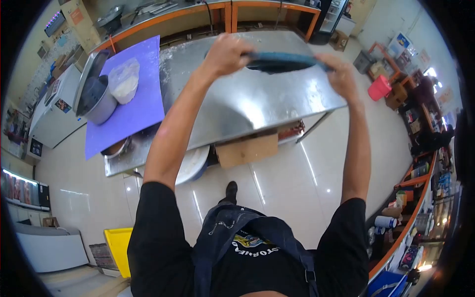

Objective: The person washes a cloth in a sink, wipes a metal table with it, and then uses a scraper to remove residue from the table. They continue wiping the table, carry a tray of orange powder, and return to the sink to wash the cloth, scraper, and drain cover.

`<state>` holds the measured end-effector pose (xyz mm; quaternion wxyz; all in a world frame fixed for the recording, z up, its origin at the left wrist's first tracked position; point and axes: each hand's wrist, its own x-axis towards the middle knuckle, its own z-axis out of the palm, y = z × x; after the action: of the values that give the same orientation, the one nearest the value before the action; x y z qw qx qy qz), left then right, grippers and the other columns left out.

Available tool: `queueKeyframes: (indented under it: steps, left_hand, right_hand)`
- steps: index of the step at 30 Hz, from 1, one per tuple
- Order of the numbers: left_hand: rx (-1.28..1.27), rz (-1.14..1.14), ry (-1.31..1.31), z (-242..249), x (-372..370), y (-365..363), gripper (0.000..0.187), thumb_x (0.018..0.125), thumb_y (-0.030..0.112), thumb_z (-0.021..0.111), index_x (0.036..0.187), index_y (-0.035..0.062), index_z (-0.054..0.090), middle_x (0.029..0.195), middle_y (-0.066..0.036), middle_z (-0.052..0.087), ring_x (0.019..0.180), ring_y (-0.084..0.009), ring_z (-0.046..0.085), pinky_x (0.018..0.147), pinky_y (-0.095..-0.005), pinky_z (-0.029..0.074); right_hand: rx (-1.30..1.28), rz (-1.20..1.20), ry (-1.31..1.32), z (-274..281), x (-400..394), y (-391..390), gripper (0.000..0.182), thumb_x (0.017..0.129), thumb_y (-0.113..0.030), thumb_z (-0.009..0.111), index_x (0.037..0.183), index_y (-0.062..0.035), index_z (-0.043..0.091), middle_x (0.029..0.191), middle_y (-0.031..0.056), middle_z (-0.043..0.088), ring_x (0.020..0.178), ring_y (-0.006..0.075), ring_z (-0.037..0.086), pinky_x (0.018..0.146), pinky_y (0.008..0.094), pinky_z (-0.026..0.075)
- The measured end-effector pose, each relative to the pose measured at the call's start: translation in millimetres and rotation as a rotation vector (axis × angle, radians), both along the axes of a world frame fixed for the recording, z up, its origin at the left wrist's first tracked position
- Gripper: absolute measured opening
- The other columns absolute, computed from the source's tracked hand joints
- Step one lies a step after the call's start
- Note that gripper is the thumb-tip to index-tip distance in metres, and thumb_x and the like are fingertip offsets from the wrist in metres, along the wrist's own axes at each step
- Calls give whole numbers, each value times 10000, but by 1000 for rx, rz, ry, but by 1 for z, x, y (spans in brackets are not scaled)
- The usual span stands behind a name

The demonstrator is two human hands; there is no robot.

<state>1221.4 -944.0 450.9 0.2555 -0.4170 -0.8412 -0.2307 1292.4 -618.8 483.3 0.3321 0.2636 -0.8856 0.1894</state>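
Note:
Both hands hold a blue-green rimmed object [289, 58] at its opposite ends, over the steel table [237, 106]. My left hand [226, 55] has its fingers closed round the left end. At the other end, my right hand [341, 76] grips with bent fingers, blurred by motion. The object shows a long thin rim with a dark underside; I cannot tell its kind. White powder dusts the tabletop near its left part and back edge.
A purple sheet [143, 94] covers the table's left end, bearing a clear plastic bag of white powder [124, 81] and a metal pot [101, 106]. Below the table are a cardboard box [247, 151] and a white tub [194, 163]. Loaded shelves [420, 180] line the right side.

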Motion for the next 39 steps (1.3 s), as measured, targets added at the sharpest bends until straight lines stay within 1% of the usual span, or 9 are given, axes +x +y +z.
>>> queueKeyframes:
  steps: [3, 7, 9, 12, 17, 24, 31, 34, 39]
  left_hand:
    - [-187, 110, 91, -55, -8, -28, 212, 740, 258, 699, 931, 167, 694, 824, -78, 615, 857, -243, 568, 837, -394, 385]
    - [-289, 92, -621, -182, 9, -41, 363, 800, 371, 628, 1081, 144, 661, 1028, -103, 636, 998, -289, 567, 930, -462, 363]
    - [-13, 130, -746, -218, 31, -43, 341, 799, 331, 643, 1053, 105, 670, 1059, -121, 644, 1016, -298, 574, 901, -420, 395]
    - [331, 390, -774, -229, 45, -40, 240, 786, 203, 672, 967, 45, 677, 967, -130, 665, 928, -300, 607, 811, -372, 447]
    - [472, 1012, -680, -235, 93, -56, 116, 788, 55, 661, 893, 8, 673, 817, -121, 661, 749, -266, 616, 710, -346, 466]
    - [894, 1732, -749, -232, 198, -28, 173, 893, 101, 583, 976, -38, 644, 790, -88, 641, 696, -143, 572, 688, -266, 479]
    - [636, 1403, -785, -246, 106, 11, 140, 863, 58, 601, 964, -27, 649, 803, -104, 651, 749, -175, 602, 720, -297, 477]
    - [503, 1364, -765, -238, 102, 20, 131, 846, 29, 602, 953, -24, 655, 832, -115, 661, 773, -199, 614, 743, -316, 478]
    - [696, 1681, -761, -245, 170, 30, 191, 893, 124, 592, 982, -34, 649, 848, -105, 653, 767, -154, 602, 706, -279, 477]
  right_hand:
    - [229, -46, 56, -64, -47, -8, 525, 652, 58, 556, 1119, -166, 647, 1192, 79, 607, 1131, 281, 541, 950, 378, 430]
    - [762, -311, -526, -195, -81, -11, 516, 730, -163, 672, 1228, -268, 583, 1405, 101, 412, 1316, 359, 331, 1016, 603, 290]
    - [551, -233, -837, -211, -85, -48, 590, 756, -402, 685, 1303, -261, 515, 1411, 180, 380, 1329, 426, 278, 1026, 652, 221]
    - [-53, -213, -705, -242, -108, -135, 680, 760, -560, 620, 1346, -254, 464, 1460, 180, 303, 1330, 483, 219, 1003, 685, 200]
    - [216, -196, -864, -295, -198, -187, 717, 778, -684, 482, 1387, -314, 398, 1532, 77, 168, 1384, 461, 0, 960, 773, 16]
    - [579, -292, -627, -340, -509, -125, 605, 847, -292, 527, 1416, -185, 349, 1518, 60, 189, 1385, 380, 157, 1010, 729, 100]
    - [286, 9, -400, -339, -340, -88, 417, 885, -338, 490, 1256, -162, 561, 1405, 97, 397, 1292, 392, 334, 1059, 632, 161]
    - [434, -54, -736, -305, -238, -42, 474, 849, -431, 547, 1283, -242, 541, 1484, 56, 296, 1363, 413, 191, 989, 736, 117]
    - [360, -569, -712, -341, -346, 7, 576, 857, -537, 481, 1359, -258, 443, 1541, 47, 131, 1385, 454, 39, 913, 807, 75]
